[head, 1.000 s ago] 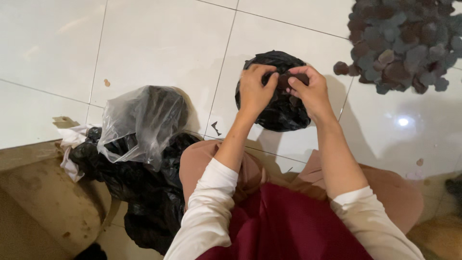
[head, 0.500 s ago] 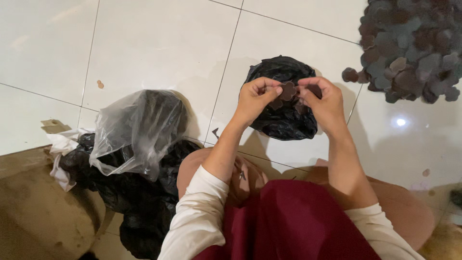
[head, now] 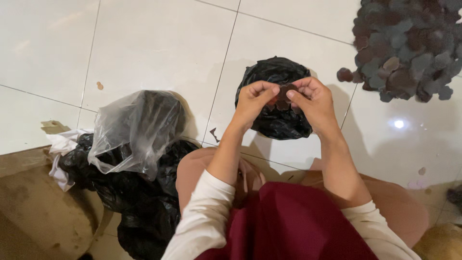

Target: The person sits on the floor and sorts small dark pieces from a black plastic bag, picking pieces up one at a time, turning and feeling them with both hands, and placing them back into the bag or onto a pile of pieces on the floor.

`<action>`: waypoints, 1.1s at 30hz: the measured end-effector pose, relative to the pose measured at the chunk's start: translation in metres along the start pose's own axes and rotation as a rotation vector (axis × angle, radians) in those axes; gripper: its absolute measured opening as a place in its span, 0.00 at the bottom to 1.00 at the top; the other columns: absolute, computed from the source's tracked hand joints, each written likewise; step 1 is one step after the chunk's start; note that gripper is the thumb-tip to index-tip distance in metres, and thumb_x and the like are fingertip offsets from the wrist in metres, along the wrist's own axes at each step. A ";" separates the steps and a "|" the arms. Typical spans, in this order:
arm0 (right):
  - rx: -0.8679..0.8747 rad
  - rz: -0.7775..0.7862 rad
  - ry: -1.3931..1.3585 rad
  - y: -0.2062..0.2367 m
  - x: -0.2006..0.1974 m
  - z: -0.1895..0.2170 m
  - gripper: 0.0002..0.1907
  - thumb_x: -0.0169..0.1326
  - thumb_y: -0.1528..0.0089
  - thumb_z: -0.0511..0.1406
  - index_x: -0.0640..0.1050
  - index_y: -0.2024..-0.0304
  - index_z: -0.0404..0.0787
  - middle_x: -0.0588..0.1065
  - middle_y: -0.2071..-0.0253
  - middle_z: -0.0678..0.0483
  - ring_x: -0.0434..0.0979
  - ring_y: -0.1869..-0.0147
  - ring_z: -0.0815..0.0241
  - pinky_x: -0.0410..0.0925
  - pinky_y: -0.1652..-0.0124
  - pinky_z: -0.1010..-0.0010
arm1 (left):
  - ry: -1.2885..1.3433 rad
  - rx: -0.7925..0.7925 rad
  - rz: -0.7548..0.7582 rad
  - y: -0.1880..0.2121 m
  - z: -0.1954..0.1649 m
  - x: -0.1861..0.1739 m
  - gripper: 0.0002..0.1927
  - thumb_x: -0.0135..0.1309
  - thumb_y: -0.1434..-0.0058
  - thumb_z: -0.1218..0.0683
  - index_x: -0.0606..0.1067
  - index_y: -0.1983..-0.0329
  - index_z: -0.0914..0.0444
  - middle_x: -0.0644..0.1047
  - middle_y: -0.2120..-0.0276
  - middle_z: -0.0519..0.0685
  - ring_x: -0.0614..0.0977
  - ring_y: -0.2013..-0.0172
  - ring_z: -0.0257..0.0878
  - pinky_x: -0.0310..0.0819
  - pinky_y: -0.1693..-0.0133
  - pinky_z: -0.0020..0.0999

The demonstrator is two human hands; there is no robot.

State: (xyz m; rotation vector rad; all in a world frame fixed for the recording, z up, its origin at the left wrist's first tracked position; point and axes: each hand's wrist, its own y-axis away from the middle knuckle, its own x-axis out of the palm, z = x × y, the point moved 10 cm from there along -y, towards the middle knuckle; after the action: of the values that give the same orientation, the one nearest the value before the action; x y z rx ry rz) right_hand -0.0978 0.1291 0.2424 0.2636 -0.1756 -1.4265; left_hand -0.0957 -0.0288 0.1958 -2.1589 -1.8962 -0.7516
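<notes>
Both hands raised over a black plastic bag (head: 276, 103) on the white tiled floor (head: 154, 48). Left hand (head: 254, 100) and right hand (head: 313, 102) meeting, fingers (head: 269, 89) of each pinched on a small dark brown disc (head: 285, 92) held between them, above the bag. Heap of similar dark discs (head: 409, 45) at upper right. Clear plastic bag (head: 137, 127) atop more black bags (head: 139, 202) at left.

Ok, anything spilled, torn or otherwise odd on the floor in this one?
Nothing looks damaged. A few small brown scraps lie loose on the white tile floor, away from the heap of dark round pieces. Both hands, left hand and right hand, hold one piece over the black bag.
</notes>
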 end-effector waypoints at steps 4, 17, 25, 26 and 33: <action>-0.006 -0.004 -0.013 0.004 0.002 0.011 0.10 0.57 0.35 0.28 0.75 0.51 0.36 0.79 0.57 0.55 0.76 0.56 0.70 0.69 0.58 0.79 | 0.070 0.009 -0.006 0.008 0.001 0.006 0.07 0.60 0.35 0.58 0.80 0.60 0.68 0.82 0.68 0.47 0.80 0.68 0.29 0.75 0.63 0.25; -0.135 0.003 -0.001 0.020 0.012 0.037 0.19 0.58 0.36 0.25 0.73 0.43 0.33 0.78 0.53 0.53 0.78 0.52 0.69 0.72 0.51 0.78 | 0.004 -0.017 0.136 0.004 -0.003 0.011 0.05 0.58 0.33 0.58 0.79 0.61 0.66 0.81 0.67 0.45 0.78 0.67 0.29 0.71 0.64 0.24; -0.203 0.026 -0.051 0.025 0.014 0.043 0.20 0.58 0.35 0.24 0.72 0.41 0.33 0.78 0.50 0.53 0.77 0.49 0.69 0.72 0.49 0.78 | -0.045 0.090 0.133 0.006 -0.014 0.018 0.04 0.59 0.34 0.59 0.79 0.60 0.66 0.79 0.66 0.42 0.77 0.65 0.27 0.71 0.62 0.24; -0.210 0.031 -0.065 0.025 0.014 0.043 0.20 0.58 0.35 0.24 0.72 0.41 0.33 0.77 0.49 0.53 0.77 0.48 0.69 0.72 0.49 0.78 | -0.049 0.104 0.140 0.007 -0.015 0.019 0.04 0.59 0.33 0.60 0.79 0.60 0.66 0.79 0.66 0.42 0.77 0.65 0.27 0.71 0.62 0.24; -0.181 0.033 -0.036 0.026 0.014 0.045 0.21 0.59 0.36 0.25 0.72 0.40 0.34 0.77 0.52 0.54 0.77 0.50 0.69 0.71 0.50 0.78 | -0.021 0.080 0.187 0.009 -0.014 0.021 0.03 0.57 0.33 0.60 0.79 0.61 0.65 0.79 0.66 0.41 0.76 0.64 0.27 0.70 0.60 0.24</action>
State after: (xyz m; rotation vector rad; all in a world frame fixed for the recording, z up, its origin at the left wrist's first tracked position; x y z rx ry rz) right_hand -0.0834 0.1150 0.2923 0.0864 -0.0793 -1.4050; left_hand -0.0897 -0.0185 0.2193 -2.2625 -1.6726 -0.6086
